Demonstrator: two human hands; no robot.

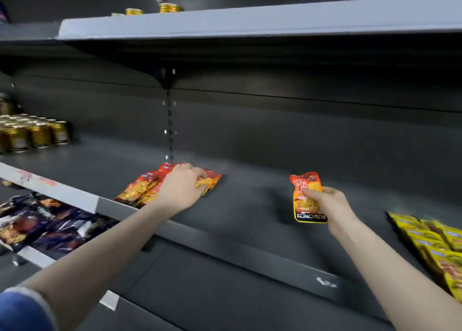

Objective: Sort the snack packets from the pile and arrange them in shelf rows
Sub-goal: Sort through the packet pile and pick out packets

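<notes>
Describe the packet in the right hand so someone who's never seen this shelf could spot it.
Start at the dark middle shelf, between the orange row on the left and the yellow packets on the right. The orange packet is held upright above the shelf by the right hand, alone, not lying in either row.

Shop, dark shelving [250,200], stocked jars [37,133]
</notes>
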